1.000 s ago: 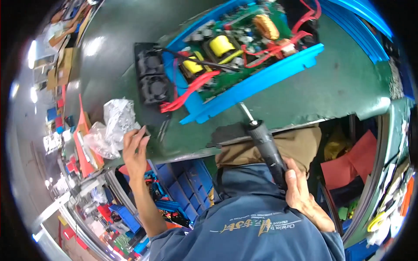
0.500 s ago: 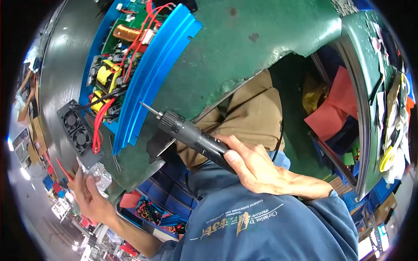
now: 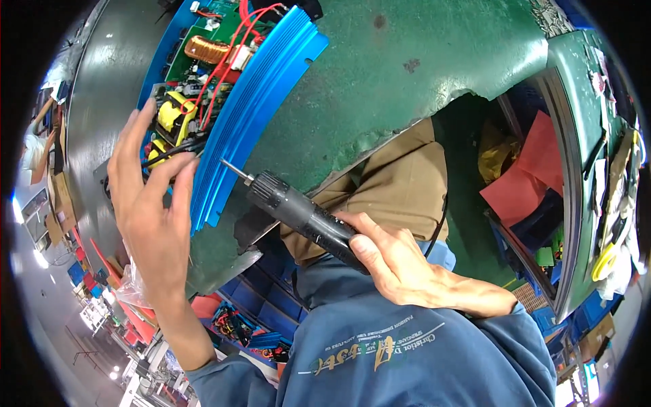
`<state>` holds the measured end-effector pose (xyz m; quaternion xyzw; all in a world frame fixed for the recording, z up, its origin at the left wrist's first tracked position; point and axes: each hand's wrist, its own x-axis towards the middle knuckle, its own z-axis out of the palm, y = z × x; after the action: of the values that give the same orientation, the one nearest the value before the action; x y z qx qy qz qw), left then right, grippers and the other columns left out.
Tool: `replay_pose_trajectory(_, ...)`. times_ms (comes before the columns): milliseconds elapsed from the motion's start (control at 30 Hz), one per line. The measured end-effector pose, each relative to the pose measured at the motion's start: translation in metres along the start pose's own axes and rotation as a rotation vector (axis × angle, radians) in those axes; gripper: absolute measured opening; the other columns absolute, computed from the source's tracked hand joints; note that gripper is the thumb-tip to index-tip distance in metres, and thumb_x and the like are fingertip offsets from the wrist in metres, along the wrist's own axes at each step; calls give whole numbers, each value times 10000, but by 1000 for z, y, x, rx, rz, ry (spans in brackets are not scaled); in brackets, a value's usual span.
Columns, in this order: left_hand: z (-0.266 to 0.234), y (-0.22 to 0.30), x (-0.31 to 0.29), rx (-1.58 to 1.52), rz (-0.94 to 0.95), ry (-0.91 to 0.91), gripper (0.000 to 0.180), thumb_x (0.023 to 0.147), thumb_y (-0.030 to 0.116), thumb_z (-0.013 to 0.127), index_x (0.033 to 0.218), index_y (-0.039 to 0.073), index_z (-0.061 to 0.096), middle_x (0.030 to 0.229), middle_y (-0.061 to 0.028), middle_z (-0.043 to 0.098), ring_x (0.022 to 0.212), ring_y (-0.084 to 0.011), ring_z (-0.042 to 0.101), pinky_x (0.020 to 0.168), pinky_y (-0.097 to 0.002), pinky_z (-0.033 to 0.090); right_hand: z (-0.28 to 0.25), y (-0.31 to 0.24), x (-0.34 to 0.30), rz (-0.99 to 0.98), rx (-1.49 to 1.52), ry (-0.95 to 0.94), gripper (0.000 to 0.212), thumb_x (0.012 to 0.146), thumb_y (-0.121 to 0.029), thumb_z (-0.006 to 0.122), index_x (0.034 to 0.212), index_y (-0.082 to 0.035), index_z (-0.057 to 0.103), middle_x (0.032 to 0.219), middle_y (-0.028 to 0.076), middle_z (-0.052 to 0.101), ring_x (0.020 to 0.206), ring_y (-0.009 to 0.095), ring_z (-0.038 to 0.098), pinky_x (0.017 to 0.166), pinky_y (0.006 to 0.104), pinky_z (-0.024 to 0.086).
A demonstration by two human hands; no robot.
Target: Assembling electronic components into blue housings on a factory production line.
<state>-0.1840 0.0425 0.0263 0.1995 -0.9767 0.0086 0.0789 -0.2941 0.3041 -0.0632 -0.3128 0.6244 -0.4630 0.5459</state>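
Note:
A black electric screwdriver (image 3: 298, 216) lies in the grip of my right hand (image 3: 400, 261). Its bit points up and left, with the tip at or just in front of the blue finned aluminium housing (image 3: 261, 115). Inside that housing sits a green circuit board with a copper coil (image 3: 206, 49), yellow transformers (image 3: 175, 112) and red wires. My left hand (image 3: 152, 197) is over the housing's near end, fingers spread and the thumb by the fins. It covers most of the fan plate; whether the fingertips touch the housing I cannot tell.
The green work table (image 3: 380, 74) has a worn, ragged edge along my lap. A shelf with red sheets (image 3: 536, 166) stands open at the right. Blue bins (image 3: 268, 298) and a box of wired parts (image 3: 234, 325) sit below the table. Clear plastic wrap (image 3: 132, 288) shows beyond my left wrist.
My left hand has moved up and right from beside the fan plate to the housing's near end. My right hand and the screwdriver stay nearly in place; the view has shifted slightly.

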Motion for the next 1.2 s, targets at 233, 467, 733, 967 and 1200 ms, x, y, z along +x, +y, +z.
replay_pose_trajectory(233, 9, -11, 5, -99, 26, -47, 84, 819, 10, 755, 898, 14, 726, 1460, -120, 569, 1335, -324, 534, 1112, -418, 391, -3, 6, 0, 52, 105, -75, 493, 1104, -346, 338, 1452, -17, 457, 649, 120, 543, 562, 269, 579, 602, 387, 455)
replay_pose_trajectory(467, 11, -14, 8, -83, 24, -99, 124, 836, -7, 730, 945, 53, 724, 1460, -114, 573, 1327, -303, 544, 1098, -409, 387, 0, 9, 5, 10, 131, -50, 507, 1103, -369, 354, 1439, -7, 469, 749, 143, 582, 652, 256, 598, 651, 396, 468)
replay_pose_trajectory(733, 2, -18, 5, -160, -10, -77, 136, 765, 62, 783, 877, 63, 706, 1428, -127, 589, 1302, -328, 548, 1067, -454, 397, -6, 7, 7, 229, 512, -277, 681, 1096, -528, 214, 1336, 24, 533, 873, 90, 663, 769, 139, 599, 738, 282, 468)
replay_pose_trajectory(967, -6, -19, 10, -284, -8, -237, 130, 842, 53, 671, 950, 26, 738, 1527, -139, 493, 1424, -261, 457, 1163, -479, 314, -5, 6, 4, 410, 613, -297, 951, 970, -792, 219, 1351, 29, 511, 816, 114, 649, 705, 154, 582, 645, 275, 440)
replay_pose_trajectory(1200, -11, -14, 1, -294, 7, -330, 268, 850, 67, 612, 1063, -75, 691, 1579, -161, 424, 1496, -271, 359, 1224, -522, 234, -3, -7, 5, 406, 497, -262, 1049, 937, -841, 153, 1388, 37, 508, 794, 79, 649, 656, 126, 545, 627, 266, 411)
